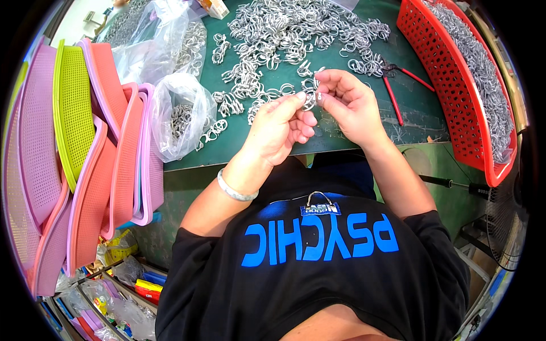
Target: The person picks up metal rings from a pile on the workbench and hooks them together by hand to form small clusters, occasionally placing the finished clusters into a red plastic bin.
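Note:
Over the near edge of the table, my left hand (278, 122) and my right hand (351, 108) meet fingertip to fingertip. Between them is a small silver metal ring (310, 102), pinched by my left thumb and fingers. My right thumb and forefinger close on its other side, where a tiny pale bit shows; the exact grip is partly hidden. Just beyond my fingers lies a large heap of similar silver rings (278, 34), with loose clusters trailing toward my hands. A pair of red-handled pliers (393, 99) lies open on the table, to the right of my right hand.
A red perforated basket (443, 74) full of rings stands at the right. Clear plastic bags (182, 122) holding rings are at the left, beside stacked pink, purple and green baskets (74, 113). The green table (364, 133) ends near my waist. A fan (503, 216) stands at far right.

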`<state>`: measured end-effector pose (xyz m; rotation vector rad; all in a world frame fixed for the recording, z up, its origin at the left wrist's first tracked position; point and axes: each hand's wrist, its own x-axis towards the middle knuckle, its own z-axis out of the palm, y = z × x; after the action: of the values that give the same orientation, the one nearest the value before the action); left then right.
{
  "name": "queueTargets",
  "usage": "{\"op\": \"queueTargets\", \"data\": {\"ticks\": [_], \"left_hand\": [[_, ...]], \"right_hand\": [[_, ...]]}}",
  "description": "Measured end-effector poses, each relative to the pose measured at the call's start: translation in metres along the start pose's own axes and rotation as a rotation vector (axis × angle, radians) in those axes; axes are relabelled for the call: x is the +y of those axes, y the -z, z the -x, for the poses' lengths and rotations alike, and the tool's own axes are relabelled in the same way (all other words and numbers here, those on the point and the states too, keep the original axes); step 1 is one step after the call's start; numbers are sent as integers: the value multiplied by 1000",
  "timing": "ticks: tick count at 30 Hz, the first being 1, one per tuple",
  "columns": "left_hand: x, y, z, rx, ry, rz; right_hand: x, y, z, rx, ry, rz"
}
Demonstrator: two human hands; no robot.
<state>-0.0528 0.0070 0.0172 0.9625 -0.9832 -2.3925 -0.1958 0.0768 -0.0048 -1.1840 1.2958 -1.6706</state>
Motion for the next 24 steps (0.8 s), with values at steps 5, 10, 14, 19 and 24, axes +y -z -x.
{"op": "queueTargets", "data": {"ticks": [5,10,14,19,24], "left_hand": [[-2,3,-1,-39,4,13],[-1,1,0,-39,5,12],[0,-2,1,-22,5,-5],[-1,-2,2,-6,8,-17],[-1,-2,2,-23,3,-23]], "right_hand": [[0,1,-1,-5,-43,-79],[-2,1,-1,2,-69,-91],[-2,1,-1,2,-85,-108],[-2,0,0,4,-78,-122],[-1,1,1,11,-61,-103]]}}
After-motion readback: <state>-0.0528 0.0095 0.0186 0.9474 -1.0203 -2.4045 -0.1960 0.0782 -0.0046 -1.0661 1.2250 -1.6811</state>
